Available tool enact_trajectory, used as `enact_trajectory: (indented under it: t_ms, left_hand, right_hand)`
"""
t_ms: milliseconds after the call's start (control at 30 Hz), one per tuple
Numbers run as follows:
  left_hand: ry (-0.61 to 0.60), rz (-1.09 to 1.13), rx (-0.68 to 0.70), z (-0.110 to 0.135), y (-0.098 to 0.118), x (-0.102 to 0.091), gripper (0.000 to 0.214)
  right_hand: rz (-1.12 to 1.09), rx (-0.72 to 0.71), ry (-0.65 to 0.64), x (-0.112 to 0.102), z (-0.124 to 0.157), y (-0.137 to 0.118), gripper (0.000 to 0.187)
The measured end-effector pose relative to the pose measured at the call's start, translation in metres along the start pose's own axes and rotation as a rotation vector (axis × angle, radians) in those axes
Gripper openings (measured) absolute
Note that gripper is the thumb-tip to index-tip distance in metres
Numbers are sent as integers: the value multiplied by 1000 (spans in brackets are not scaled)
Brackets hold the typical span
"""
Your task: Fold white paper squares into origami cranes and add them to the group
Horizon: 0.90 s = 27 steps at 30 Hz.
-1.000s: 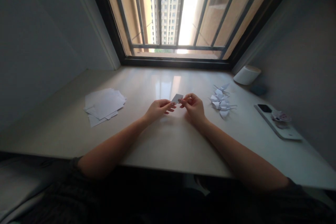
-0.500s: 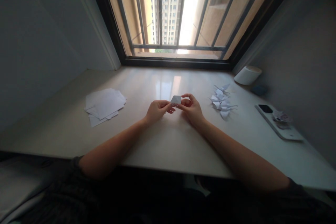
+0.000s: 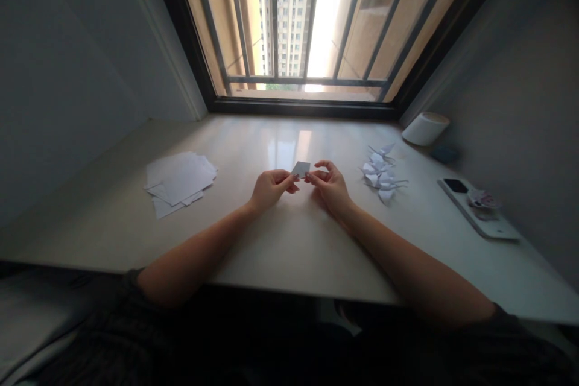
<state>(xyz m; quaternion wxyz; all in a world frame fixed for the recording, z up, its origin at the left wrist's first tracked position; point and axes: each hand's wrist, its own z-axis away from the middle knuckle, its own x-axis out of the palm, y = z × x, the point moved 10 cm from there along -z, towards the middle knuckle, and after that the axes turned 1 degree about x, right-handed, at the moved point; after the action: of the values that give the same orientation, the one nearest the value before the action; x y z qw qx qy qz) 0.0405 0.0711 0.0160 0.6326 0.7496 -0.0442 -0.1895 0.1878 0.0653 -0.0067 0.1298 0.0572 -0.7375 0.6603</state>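
A small folded piece of paper (image 3: pixel 301 169) is held up between my two hands, above the middle of the white tabletop. My left hand (image 3: pixel 271 187) pinches its left lower edge between thumb and fingers. At the lower right corner, my right hand (image 3: pixel 332 189) grips it with the thumb and a finger, while the index finger arches above, apart from the paper. The folds on the underside are hidden from me.
A loose stack of white paper sheets (image 3: pixel 183 179) lies at the left. Several folded paper figures (image 3: pixel 381 172) cluster at the right. Beyond them are a white cylindrical object (image 3: pixel 425 129) and a phone (image 3: pixel 479 211) with a small item on top. A barred window rises behind.
The folded paper has shifted slightly left and tilted. My right thumb has moved from the middle of its lower edge to the right corner.
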Motion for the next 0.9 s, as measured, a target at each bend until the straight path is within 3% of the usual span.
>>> enact_trajectory:
  t_ms: [300,500,733,900]
  left_hand:
    - [26,-167,78,0,0,-7,38]
    - [-18,-137,34,-1,-2,-4,38]
    - [-157,0,-62,-4,-14,10,32]
    - [-176,9,-57,-5,-17,12,28]
  right_hand:
    - [274,-203,-5,1,7,-24,45]
    - [395,-286,5,5,14,-31,38]
    - [318,-205,9,0,8,-18,38]
    - [304,-196,27,-2,7,-18,37]
